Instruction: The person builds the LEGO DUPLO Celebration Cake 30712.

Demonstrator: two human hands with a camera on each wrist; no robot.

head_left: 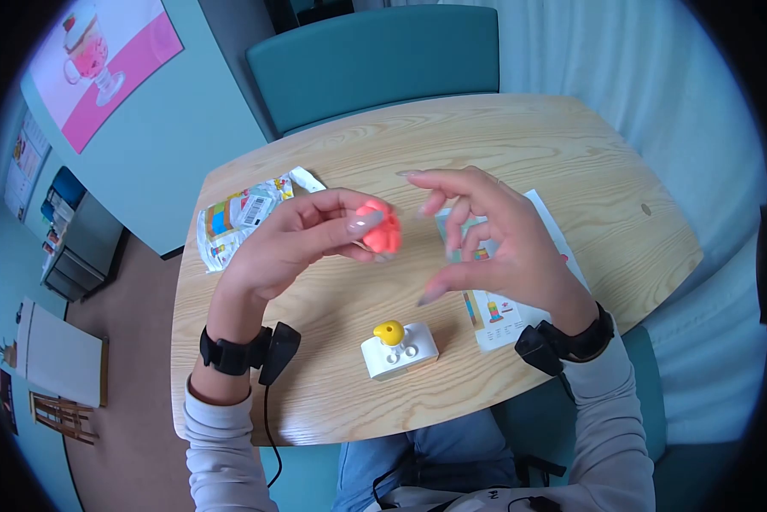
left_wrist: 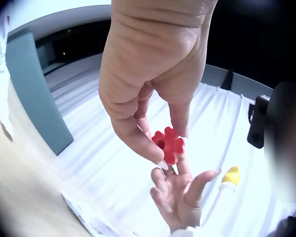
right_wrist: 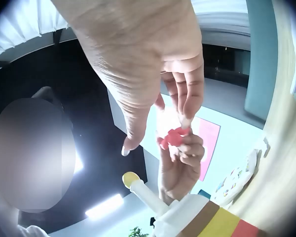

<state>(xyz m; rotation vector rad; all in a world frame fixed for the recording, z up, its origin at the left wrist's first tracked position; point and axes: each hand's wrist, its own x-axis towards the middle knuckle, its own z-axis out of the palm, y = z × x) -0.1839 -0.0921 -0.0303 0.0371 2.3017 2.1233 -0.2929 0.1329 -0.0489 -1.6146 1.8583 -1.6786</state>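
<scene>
My left hand holds a red flower-shaped piece between thumb and fingers, above the table. Rounded petals and a dark hole show on the red piece in the left wrist view. To its right, my right hand is held apart from the piece, thumb and fingers spread with nothing between them. Below both hands stands a white block with round openings on top and a yellow rounded knob. The right wrist view shows this knob on a white post, above brown, yellow and red bands.
A printed plastic bag with a barcode label lies at the table's left. Under and beyond my right hand is a printed sheet with pictures of coloured stacks. A teal chair stands at the far edge of the wooden table.
</scene>
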